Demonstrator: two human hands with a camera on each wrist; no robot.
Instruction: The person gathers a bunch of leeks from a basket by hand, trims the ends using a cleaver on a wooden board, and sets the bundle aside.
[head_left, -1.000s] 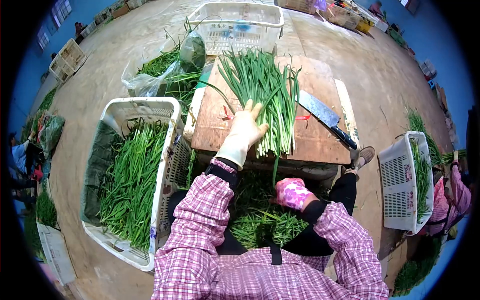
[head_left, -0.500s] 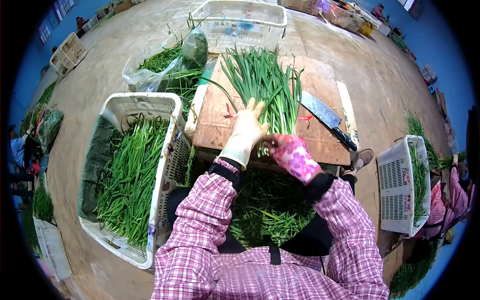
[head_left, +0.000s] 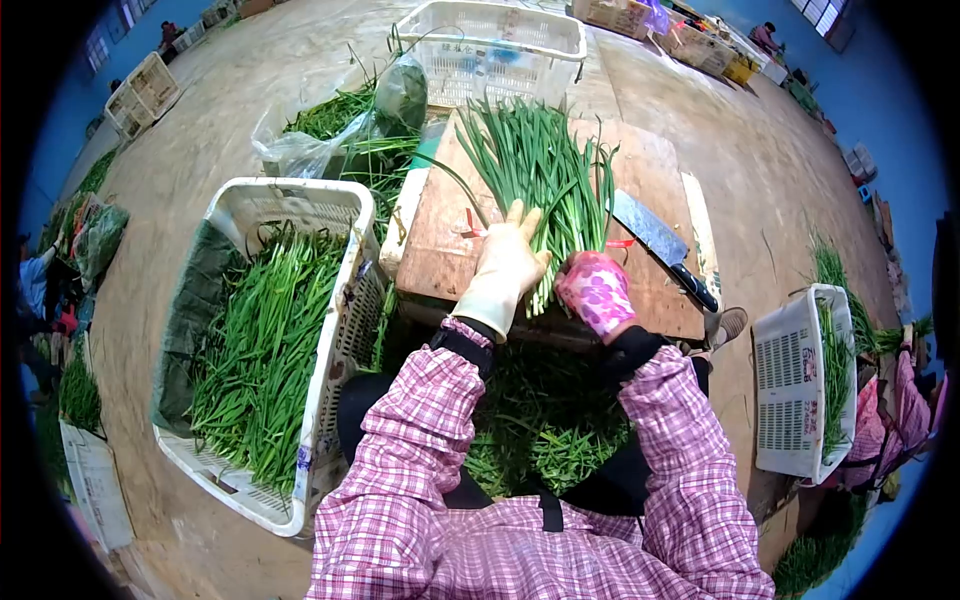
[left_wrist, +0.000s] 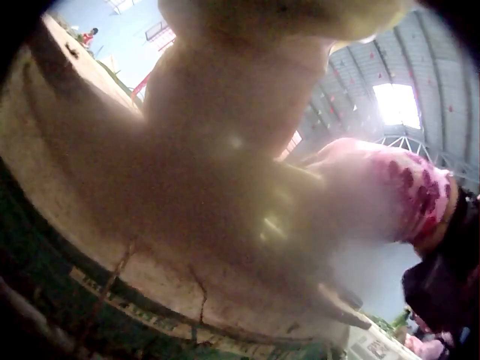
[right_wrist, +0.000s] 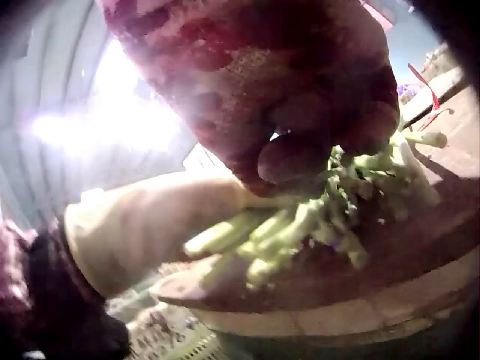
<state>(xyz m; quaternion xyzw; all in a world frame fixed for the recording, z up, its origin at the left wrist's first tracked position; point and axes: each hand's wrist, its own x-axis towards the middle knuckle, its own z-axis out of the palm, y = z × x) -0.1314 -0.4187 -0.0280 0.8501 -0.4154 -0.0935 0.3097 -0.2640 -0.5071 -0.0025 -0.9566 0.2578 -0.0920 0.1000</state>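
A bundle of garlic chives lies on a wooden board, leaves pointing away and pale stem ends at the near edge. My left hand, in a cream rubber glove, rests on the bundle's left side with its fingers extended. At the lower right of the stems is my right hand, in a pink flowered glove; its curled fingers pinch at the stem ends. The right wrist view has those fingers dark and close over the stalks. A cleaver with a black handle lies right of the bundle.
Left of the board stands a white crate full of chives. Beyond it is a plastic bag with more greens, and another white crate behind the board. Loose leaves lie below the board. A further crate stands at right.
My right hand has come up from below the board's edge, where a long leaf hung at it, to the stem ends, then slightly rightward. My left hand stays on the bundle.
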